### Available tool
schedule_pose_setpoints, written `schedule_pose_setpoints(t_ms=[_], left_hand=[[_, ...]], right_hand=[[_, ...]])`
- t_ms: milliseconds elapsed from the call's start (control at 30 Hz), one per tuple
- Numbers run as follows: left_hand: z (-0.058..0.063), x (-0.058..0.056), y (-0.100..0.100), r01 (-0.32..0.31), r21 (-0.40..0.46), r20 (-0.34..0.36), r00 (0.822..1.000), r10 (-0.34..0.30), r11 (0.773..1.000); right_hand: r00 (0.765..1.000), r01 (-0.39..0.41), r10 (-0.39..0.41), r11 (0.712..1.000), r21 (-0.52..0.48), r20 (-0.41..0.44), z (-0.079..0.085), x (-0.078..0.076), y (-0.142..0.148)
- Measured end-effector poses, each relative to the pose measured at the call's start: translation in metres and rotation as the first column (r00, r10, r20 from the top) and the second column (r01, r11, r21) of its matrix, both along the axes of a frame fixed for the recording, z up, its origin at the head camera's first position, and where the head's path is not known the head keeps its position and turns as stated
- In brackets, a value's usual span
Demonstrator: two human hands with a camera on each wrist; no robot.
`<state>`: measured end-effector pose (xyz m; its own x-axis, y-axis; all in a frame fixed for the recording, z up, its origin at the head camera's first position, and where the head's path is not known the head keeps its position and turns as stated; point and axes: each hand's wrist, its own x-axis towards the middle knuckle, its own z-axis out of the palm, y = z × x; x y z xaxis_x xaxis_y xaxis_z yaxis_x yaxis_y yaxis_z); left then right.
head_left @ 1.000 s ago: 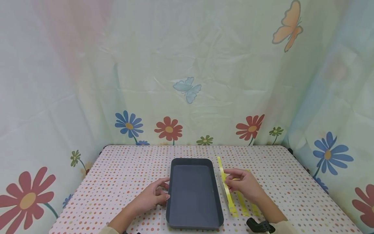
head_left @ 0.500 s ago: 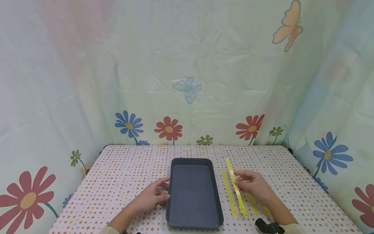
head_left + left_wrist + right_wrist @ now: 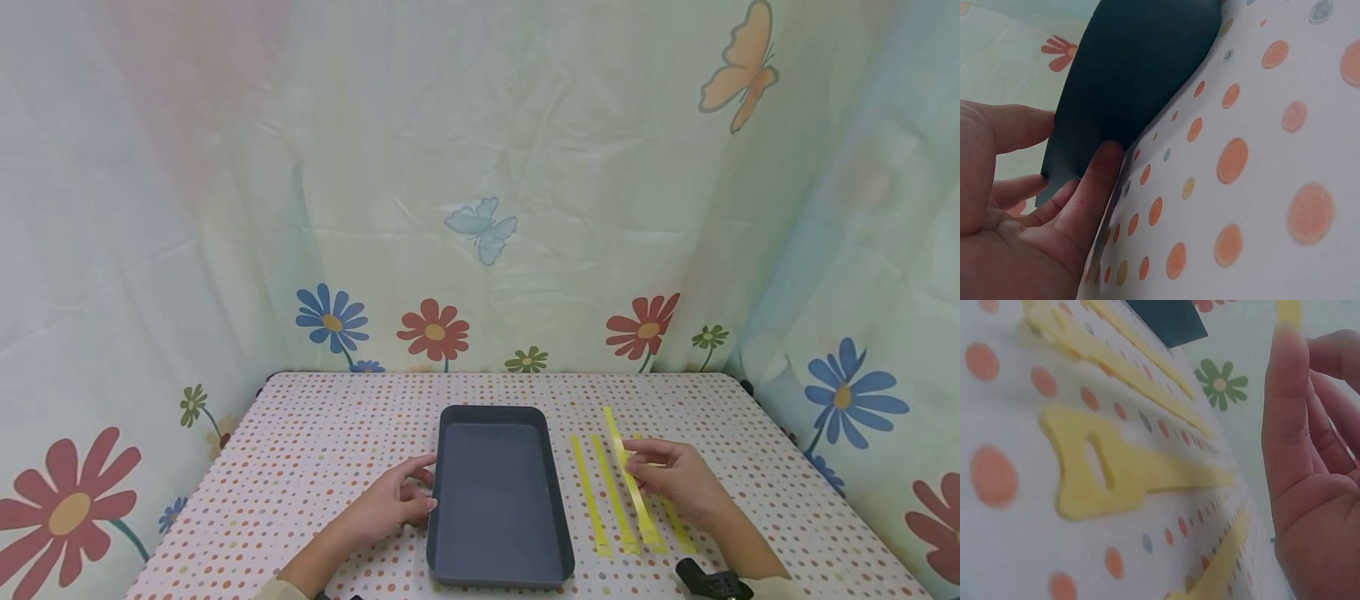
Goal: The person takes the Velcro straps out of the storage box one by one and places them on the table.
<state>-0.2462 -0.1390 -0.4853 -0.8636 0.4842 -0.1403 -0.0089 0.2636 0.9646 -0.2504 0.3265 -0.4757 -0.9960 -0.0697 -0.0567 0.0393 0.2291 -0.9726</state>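
In the head view my right hand (image 3: pixel 675 479) pinches a flat yellow strip (image 3: pixel 628 479) between thumb and fingers. The strip stands tilted, its wider near end low by the tabletop. Right of the tray, several similar strips lie side by side, one of them a yellow strip (image 3: pixel 588 492) nearest the tray. Up close in the right wrist view, a yellow strip (image 3: pixel 1129 469) has a slotted, handle-like end and tapers like a saw. My left hand (image 3: pixel 393 500) rests its fingertips against the outer left wall of a dark grey rectangular tray (image 3: pixel 497 573). The left wrist view shows fingers touching that wall (image 3: pixel 1141 56).
A dotted cloth (image 3: pixel 337 433) covers the table. Behind and beside it hangs a pale curtain (image 3: pixel 570 167) printed with flowers and butterflies. Black wrist straps (image 3: pixel 716 581) sit by the sleeves. The bare tray floor (image 3: pixel 495 500) shows nothing in it.
My right hand has moved right, from beside the tray across the row. Two strips now lie on the cloth to its left, and it pinches another one. The left hand and tray have stayed put.
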Motion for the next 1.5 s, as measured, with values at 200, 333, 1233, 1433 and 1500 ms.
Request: schedule_pose_setpoints(t_ms=[200, 333, 1233, 1433, 1500], left_hand=[[0.001, 0.0, 0.0, 0.0, 0.003, 0.002, 1.0, 0.0, 1.0], [0.002, 0.001, 0.0, -0.001, 0.003, 0.003, 1.0, 0.001, 1.0], [0.004, 0.001, 0.002, -0.009, -0.019, 0.005, 1.0, 0.009, 1.0], [0.004, 0.001, 0.002, -0.009, -0.023, 0.004, 1.0, 0.009, 1.0], [0.004, 0.001, 0.001, -0.009, -0.023, 0.005, 1.0, 0.009, 1.0]], right_hand=[[0.998, 0.053, -0.054, 0.997, 0.06, 0.016, -0.001, -0.001, 0.011], [0.998, 0.062, -0.063, 0.996, 0.059, 0.02, -0.002, -0.001, 0.022], [0.98, 0.083, -0.12, 0.973, 0.214, 0.162, -0.011, 0.001, 0.073], [0.982, 0.046, -0.09, 0.965, 0.257, 0.164, -0.01, 0.0, 0.078], [0.983, 0.035, -0.081, 0.964, 0.264, 0.165, -0.011, 0.0, 0.078]])
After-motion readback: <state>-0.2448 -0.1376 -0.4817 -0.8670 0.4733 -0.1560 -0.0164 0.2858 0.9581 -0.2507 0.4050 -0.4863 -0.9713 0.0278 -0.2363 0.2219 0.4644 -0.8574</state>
